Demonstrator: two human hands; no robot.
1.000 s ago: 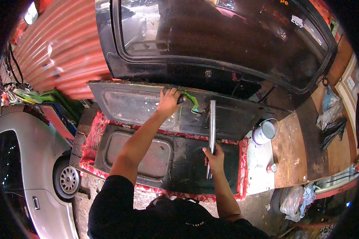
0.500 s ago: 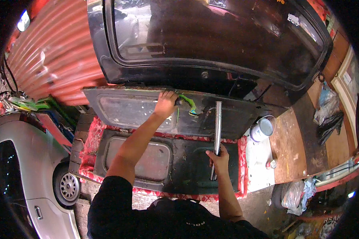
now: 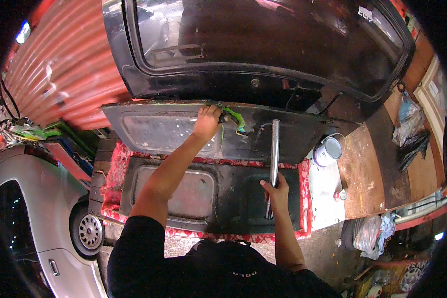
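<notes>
A dark panel point(image 3: 154, 134) leans upright at a slant, and my left hand point(image 3: 208, 119) lies closed near its upper edge. Fingers curl over a dark piece beside a bright green strap-like thing point(image 3: 236, 116), whose lower end is blue and yellow; exactly what they grip is hidden. My right hand point(image 3: 278, 191) is wrapped round the lower part of a shiny metal tube point(image 3: 275, 144). That tube stands nearly upright in front of the panel. Below it lies another dark panel section point(image 3: 228, 198) with recessed rectangles, on red-and-white patterned cloth point(image 3: 305, 201).
Beyond the panel stands a black vehicle door with a window point(image 3: 283, 74). A paint can point(image 3: 328, 151) and a small container point(image 3: 341, 194) sit on the bench at right. Plastic bags point(image 3: 409, 129) hang farther right. At left are a silver car point(image 3: 39, 198) and red corrugated sheeting point(image 3: 69, 84).
The whole view has shifted slightly. My left hand stays at the panel's upper edge, and my right hand still holds the tube, which leans a little more to the right.
</notes>
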